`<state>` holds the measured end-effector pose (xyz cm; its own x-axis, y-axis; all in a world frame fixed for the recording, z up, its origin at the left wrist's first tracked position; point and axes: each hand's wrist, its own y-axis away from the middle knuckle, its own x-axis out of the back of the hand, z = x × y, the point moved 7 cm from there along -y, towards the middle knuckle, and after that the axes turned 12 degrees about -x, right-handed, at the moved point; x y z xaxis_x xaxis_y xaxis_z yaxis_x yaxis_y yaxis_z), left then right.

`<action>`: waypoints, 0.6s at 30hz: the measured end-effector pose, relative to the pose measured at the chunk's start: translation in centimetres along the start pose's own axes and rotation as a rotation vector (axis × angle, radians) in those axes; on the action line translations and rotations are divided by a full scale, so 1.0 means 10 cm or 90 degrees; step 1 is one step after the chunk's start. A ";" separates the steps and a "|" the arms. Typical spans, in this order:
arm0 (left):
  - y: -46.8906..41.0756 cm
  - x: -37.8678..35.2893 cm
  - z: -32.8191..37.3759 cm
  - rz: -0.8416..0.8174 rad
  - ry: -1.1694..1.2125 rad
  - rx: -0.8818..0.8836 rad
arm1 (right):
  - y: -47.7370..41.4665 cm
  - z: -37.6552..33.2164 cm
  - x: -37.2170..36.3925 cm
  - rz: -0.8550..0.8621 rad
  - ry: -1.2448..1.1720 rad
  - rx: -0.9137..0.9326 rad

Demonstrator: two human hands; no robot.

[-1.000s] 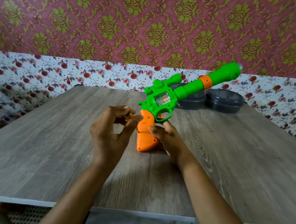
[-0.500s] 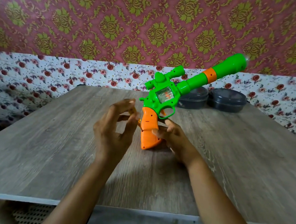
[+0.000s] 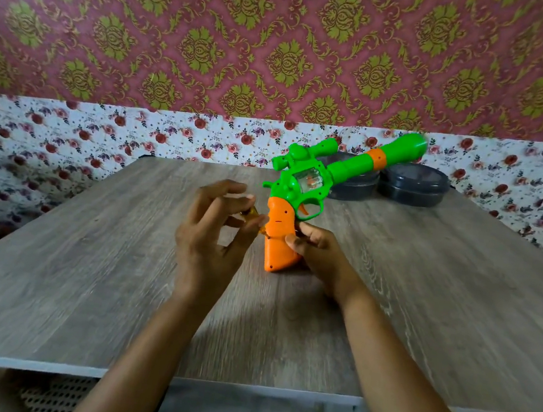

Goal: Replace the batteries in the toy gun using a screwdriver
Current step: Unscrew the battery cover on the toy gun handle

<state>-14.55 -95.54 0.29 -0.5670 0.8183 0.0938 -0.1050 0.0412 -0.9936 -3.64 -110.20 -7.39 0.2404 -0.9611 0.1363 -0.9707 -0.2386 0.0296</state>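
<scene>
- Toy gun (image 3: 303,189) propped on its orange grip (image 3: 279,238) near the middle of the counter (image 3: 80,284), butt down on the wood, green barrel tilted up and away toward the far right corner.
- Orange band around the barrel partway along; clear round window in the green body just above the trigger guard.
- Right hand (image 3: 320,257) closed around the right and rear side of the grip, thumb laid across its near face, steadying the gun upright.
- Left hand (image 3: 213,229) just left of the grip, fingers loosely curled and partly spread, thumb and fingertips pinching a small screwdriver (image 3: 255,215) with a yellowish see-through handle.
- Screwdriver mostly hidden by the fingers; tip end pressed at the left edge of the grip, about halfway down. Cannot tell whether seated in a screw.
- Two dark round containers (image 3: 414,186) with lids side by side at the far edge of the counter, behind the barrel, the left one partly covered by the gun.
- Both forearms bare, reaching in over the near edge of the counter.
- Flowered cloth (image 3: 65,133) along the wall behind the far edge, patterned red and green wallpaper (image 3: 217,32) above.
</scene>
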 end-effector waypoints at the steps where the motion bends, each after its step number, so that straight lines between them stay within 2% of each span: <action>1: 0.01 -0.03 0.02 -0.020 0.010 -0.010 | 0.00 -0.02 0.02 0.008 -0.010 0.010; 6: 0.04 -0.15 0.08 -0.094 0.006 -0.023 | 0.01 -0.04 0.03 0.000 -0.022 0.018; 14: 0.05 -0.04 -0.03 0.025 0.070 0.088 | 0.05 -0.10 0.00 0.010 0.002 0.016; 18: 0.02 -0.01 -0.01 0.014 0.000 0.046 | 0.07 -0.12 -0.02 0.013 0.008 0.016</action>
<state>-14.39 -95.54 0.11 -0.5702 0.8184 0.0716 -0.1515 -0.0191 -0.9883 -4.35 -109.98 -6.20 0.2202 -0.9640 0.1490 -0.9750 -0.2223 0.0024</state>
